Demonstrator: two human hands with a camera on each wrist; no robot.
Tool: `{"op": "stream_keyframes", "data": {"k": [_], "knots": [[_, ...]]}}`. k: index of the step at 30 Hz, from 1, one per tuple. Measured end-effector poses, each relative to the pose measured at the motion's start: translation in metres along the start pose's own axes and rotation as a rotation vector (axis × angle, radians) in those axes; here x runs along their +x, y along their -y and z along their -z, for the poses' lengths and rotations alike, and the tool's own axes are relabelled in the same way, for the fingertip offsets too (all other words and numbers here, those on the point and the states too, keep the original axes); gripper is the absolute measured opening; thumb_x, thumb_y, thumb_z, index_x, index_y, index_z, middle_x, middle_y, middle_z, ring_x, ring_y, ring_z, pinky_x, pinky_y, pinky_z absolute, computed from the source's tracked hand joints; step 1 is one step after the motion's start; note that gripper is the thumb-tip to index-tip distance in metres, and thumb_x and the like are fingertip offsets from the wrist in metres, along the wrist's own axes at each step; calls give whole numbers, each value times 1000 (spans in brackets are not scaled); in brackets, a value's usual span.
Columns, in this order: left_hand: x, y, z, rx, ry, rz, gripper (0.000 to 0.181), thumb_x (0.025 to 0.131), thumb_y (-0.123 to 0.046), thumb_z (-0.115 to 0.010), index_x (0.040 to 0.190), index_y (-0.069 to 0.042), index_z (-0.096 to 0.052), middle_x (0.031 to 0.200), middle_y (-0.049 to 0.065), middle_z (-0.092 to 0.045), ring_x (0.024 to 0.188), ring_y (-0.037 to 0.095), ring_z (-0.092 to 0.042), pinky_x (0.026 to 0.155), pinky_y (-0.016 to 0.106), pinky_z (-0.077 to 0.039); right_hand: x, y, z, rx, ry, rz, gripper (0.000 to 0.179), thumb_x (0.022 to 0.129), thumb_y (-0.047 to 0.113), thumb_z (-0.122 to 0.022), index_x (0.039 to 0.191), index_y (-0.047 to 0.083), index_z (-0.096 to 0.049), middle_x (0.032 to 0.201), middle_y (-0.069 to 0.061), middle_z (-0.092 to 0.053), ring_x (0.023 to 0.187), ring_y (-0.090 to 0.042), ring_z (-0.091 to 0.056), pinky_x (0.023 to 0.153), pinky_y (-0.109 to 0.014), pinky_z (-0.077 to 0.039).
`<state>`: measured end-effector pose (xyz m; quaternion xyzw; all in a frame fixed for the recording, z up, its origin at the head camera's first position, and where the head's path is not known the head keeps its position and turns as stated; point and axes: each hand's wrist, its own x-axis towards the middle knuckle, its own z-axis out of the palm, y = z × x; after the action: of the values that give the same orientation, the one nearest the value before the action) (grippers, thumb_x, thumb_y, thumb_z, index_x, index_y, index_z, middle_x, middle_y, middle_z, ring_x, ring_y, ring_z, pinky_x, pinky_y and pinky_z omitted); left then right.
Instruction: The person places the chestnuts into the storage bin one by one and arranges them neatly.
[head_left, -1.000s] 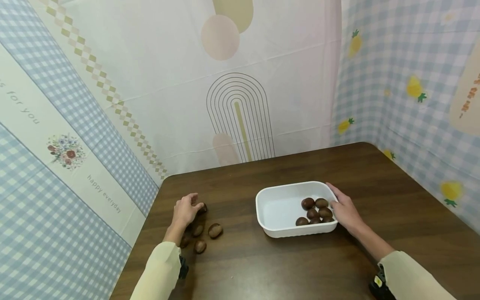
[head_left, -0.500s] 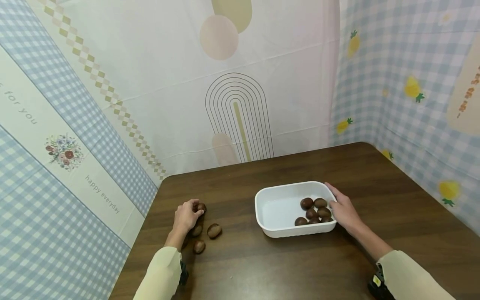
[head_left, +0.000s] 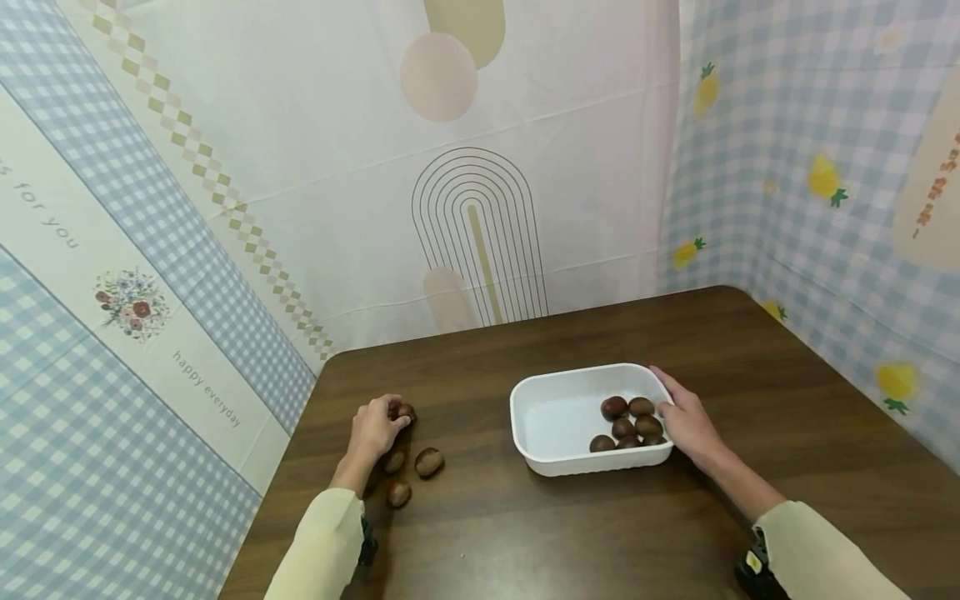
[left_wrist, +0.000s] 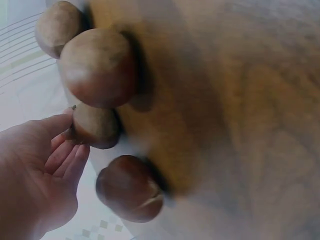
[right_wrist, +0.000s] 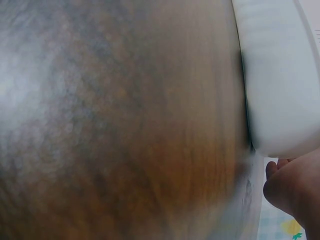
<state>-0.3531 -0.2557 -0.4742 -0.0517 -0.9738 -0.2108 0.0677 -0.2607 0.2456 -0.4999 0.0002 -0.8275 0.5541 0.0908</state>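
Note:
My left hand (head_left: 372,429) is at the left of the table, its thumb and fingers pinching a brown chestnut (left_wrist: 96,126) at its edge. Part of that chestnut shows past the fingertips in the head view. Close by lie more loose chestnuts: one (head_left: 429,462) to the right of the wrist, another (head_left: 399,493) nearer the front, and one (head_left: 393,461) partly behind the hand. At the right, my right hand (head_left: 692,423) grips the end wall of a white rectangular tray (head_left: 558,460), thumb over the rim. Several chestnuts (head_left: 624,427) are gathered in the tray's right half.
Both the tray and the loose chestnuts are on a dark brown wooden table (head_left: 480,525). Behind it hangs a pale printed cloth (head_left: 352,233), with blue checked cloth (head_left: 825,242) along the right side and more on the left.
The left hand's fingers have come down and closed on the chestnut at the far end of the loose group. The right hand and the tray have stayed where they were.

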Motion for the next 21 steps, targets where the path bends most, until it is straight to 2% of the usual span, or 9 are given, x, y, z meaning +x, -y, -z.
{"op": "stream_keyframes", "data": {"k": [3,6,14,21], "knots": [[3,-6,3,0,15,-5,46,98,-19,-80,139,-1,-67,132,22,-70,123,44,-64,105,61,-49,0,1,0,4,2,2,73,92,-11,-41,164,-5,-30,168,-28,-30,150,-45,-32,120,-56,-29],[7,-13,7,7,31,-28,47,98,-19,-79,140,-1,-66,134,22,-69,124,44,-64,105,61,-49,0,1,1,7,5,1,73,92,-12,-41,164,-5,-30,168,-28,-29,151,-46,-31,120,-59,-28],[16,-43,16,-22,45,-74,47,99,-19,-78,142,-2,-66,135,19,-70,126,41,-64,106,58,-50,1,-1,0,6,7,0,73,92,-12,-41,164,-5,-30,167,-29,-30,150,-46,-32,119,-58,-30],[22,-73,15,-50,33,-138,46,99,-19,-78,141,-4,-66,135,16,-71,124,37,-66,106,57,-50,1,-2,1,7,13,-1,73,93,-12,-41,164,-5,-29,168,-29,-29,150,-46,-32,119,-59,-30]]}}
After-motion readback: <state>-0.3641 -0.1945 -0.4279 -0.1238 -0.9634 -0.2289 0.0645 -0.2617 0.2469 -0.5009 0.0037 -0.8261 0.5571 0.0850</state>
